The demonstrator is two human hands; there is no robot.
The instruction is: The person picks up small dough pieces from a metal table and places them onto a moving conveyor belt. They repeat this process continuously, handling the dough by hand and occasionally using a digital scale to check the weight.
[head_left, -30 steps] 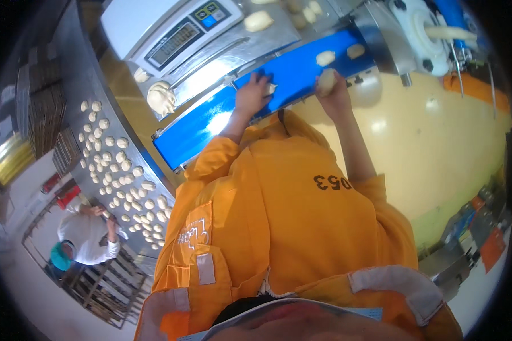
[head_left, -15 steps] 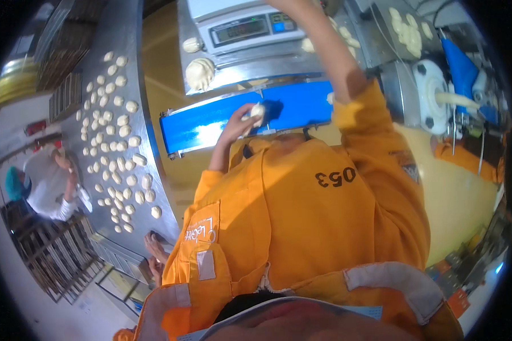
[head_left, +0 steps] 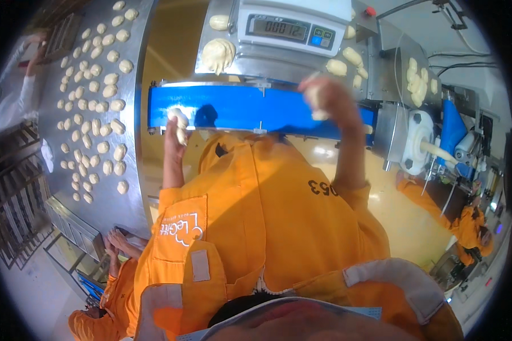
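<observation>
My left hand [head_left: 174,140] is closed around a pale piece of dough [head_left: 179,118] at the left end of the blue conveyor belt [head_left: 239,108]. Over the right part of the belt, my right hand [head_left: 338,98] is smeared by motion, its fingers curled on another dough piece [head_left: 320,113]. Beyond the belt stands a white digital scale [head_left: 293,28] on a steel table. A larger lump of dough [head_left: 218,55] lies to the left of the scale, and a rounded dough piece [head_left: 336,67] lies by its right corner.
Many dough pieces cover the steel table [head_left: 132,170] on the left. A machine with a white round flange [head_left: 418,142] stands at right, with dough coming out of it. A co-worker's hands [head_left: 119,241] rest at the left table's near edge. Other people are at both sides.
My left hand has moved left along the belt with its dough. The right hand has come back from beside the scale to over the belt, now with dough. The view has shifted.
</observation>
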